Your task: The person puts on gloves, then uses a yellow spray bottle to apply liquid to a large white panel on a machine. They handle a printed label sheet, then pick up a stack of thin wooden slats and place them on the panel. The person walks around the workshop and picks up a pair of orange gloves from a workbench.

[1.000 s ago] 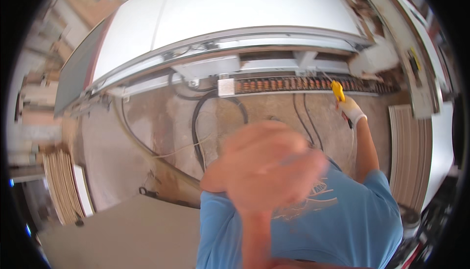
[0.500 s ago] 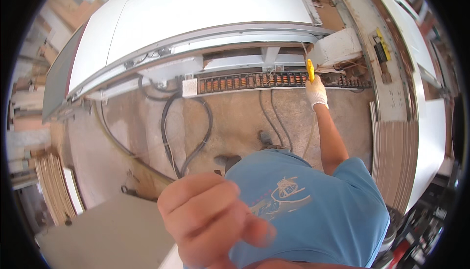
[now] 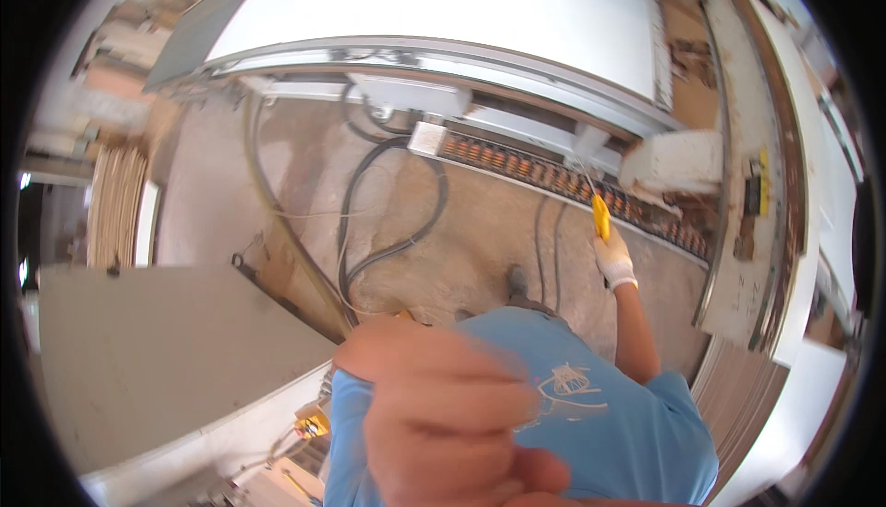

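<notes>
Left: bare left hand (image 3: 452, 415), close to the lens and blurred, fingers curled in, nothing visible in it; well off the tool. Further right, beyond it: long black ladder-like cable chain with orange strips (image 3: 556, 182), running slantwise down to the right. Then yellow handheld gun with a thin metal nozzle (image 3: 602, 216), at the chain's near edge; long axis runs away from the wearer, tilted slightly left, crossing the chain's line. Contact between nozzle and chain: can't tell. White-gloved right hand (image 3: 614, 258) grips its near end.
</notes>
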### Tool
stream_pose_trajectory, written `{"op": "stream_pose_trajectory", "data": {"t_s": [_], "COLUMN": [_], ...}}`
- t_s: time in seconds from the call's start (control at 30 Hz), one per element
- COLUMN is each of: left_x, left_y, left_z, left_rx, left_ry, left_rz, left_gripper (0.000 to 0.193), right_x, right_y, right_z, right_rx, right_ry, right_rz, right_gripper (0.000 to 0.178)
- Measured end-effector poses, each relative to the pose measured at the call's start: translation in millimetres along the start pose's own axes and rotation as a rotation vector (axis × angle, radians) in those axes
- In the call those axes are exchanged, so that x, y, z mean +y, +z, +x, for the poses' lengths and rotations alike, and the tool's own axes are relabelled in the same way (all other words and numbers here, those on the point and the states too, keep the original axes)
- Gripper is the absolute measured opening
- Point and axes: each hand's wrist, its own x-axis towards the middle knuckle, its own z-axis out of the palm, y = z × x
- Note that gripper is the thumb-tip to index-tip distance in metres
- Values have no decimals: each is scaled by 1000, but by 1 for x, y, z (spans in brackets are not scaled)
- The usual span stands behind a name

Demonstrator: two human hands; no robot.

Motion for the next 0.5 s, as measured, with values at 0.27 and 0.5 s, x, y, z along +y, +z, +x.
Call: {"op": "stream_pose_trajectory", "data": {"t_s": [0.27, 0.5], "left_x": [98, 150], "left_y": [-17, -93], "left_z": [3, 11], "left_rx": [189, -164], "left_ry": [-57, 61], "left_rz": [-1519, -1246], "left_gripper": [17, 20], "right_x": [-42, -120], "right_y": [4, 28], "right_z": [-32, -69], "right_rx": [-45, -154], "right_ry": [-242, -342], "right_rz": [56, -54], "right_gripper": [33, 34]}}
